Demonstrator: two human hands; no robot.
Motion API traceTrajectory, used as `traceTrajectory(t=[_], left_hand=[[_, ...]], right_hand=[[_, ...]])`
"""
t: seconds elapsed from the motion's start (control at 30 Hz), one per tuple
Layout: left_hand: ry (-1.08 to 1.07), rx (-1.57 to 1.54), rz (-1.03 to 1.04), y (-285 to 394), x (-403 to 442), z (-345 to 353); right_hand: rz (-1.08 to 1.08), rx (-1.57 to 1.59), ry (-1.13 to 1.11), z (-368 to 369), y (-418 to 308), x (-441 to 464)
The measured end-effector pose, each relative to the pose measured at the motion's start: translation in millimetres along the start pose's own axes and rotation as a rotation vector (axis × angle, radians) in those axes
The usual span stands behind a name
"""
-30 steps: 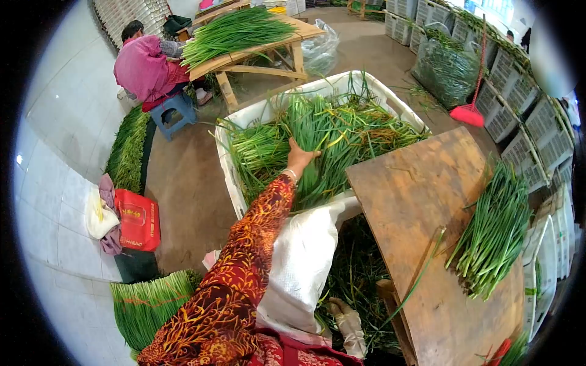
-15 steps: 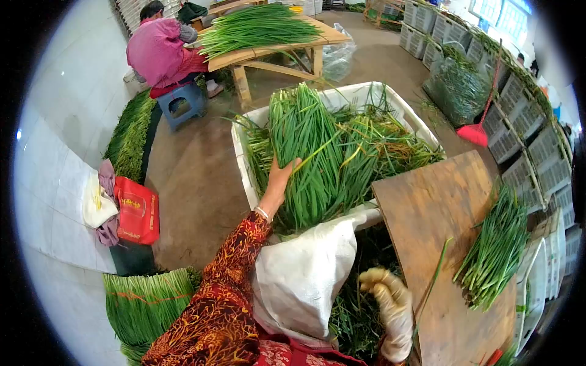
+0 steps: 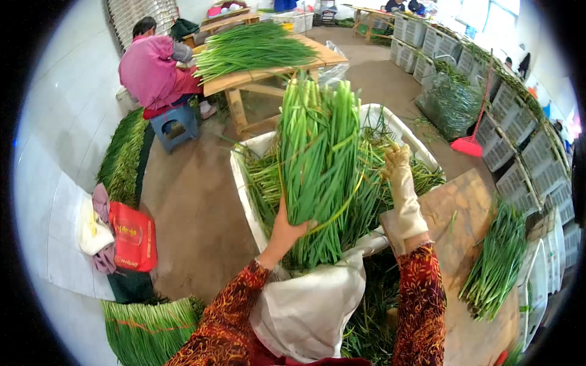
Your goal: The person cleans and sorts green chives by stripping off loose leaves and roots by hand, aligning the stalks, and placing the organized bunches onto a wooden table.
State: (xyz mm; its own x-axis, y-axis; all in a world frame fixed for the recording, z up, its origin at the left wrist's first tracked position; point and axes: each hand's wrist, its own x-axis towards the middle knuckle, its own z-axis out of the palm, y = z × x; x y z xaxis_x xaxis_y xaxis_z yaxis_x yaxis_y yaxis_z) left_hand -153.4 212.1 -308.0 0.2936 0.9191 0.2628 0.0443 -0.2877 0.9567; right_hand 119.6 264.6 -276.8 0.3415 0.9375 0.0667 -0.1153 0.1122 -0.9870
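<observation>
My bare left hand [image 3: 288, 232] is wrapped round a thick bunch of garlic chives [image 3: 323, 152], pale stem ends pointing away from me. The bunch is lifted above the white crate [image 3: 403, 125], over more loose, tangled chives [image 3: 262, 189]. My right hand [image 3: 400, 183], in a cream rubber glove, reaches over the crate's right side. Its fingers are loosely bent and somewhat apart, near the leaves, and nothing shows in them. A white cloth [image 3: 308, 305] hangs over the crate's near edge.
A wooden board [image 3: 452, 244] at the right bears a smaller chive bunch [image 3: 497, 259]. Tied chives [image 3: 149, 329] stand at lower left, near a red bag [image 3: 133, 235]. A person [image 3: 155, 67] sits by a wooden table [image 3: 244, 91]. Grey crates [image 3: 513, 110] line the right.
My left hand has raised the chive bunch out of the pile, its stems now higher. My gloved right hand has moved up and forward from beside the board to over the crate.
</observation>
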Motion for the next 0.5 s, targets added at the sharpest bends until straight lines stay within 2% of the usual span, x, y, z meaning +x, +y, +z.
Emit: traceTrajectory(t=[0.07, 0.13, 0.2, 0.23, 0.27, 0.3, 0.33, 0.4, 0.47, 0.5], left_hand=[[-0.042, -0.039, 0.014, -8, -3, 0], [-0.152, 0.09, 0.112, -10, -5, -2], [-0.217, 0.094, 0.123, -3, -6, -6], [-0.324, 0.228, 0.064, 7, -8, -8], [-0.43, 0.362, 0.004, 16, -9, -9], [-0.492, 0.46, 0.039, 21, -10, -9], [-0.502, 0.448, 0.039, 23, -10, -7], [-0.664, 0.717, 0.269, 29, -11, -4], [-0.714, 0.706, 0.227, 43, -12, -5], [-0.728, 0.783, 0.305, 48, -11, -8]], right_hand=[[-0.001, 0.035, 0.021, 2, -7, 8], [-0.01, 0.247, 0.052, 8, -16, 17], [0.069, 0.512, -0.019, 5, -36, -7], [0.086, 0.546, -0.028, 3, -44, -21], [0.082, 0.528, -0.025, -1, -47, -32], [0.081, 0.501, -0.014, -6, -48, -47], [0.065, 0.432, 0.002, -13, -45, -62], [0.042, 0.303, 0.034, -28, -37, -89], [0.028, 0.208, 0.055, -38, -31, -111], [0.025, 0.183, 0.067, -41, -28, -117]])
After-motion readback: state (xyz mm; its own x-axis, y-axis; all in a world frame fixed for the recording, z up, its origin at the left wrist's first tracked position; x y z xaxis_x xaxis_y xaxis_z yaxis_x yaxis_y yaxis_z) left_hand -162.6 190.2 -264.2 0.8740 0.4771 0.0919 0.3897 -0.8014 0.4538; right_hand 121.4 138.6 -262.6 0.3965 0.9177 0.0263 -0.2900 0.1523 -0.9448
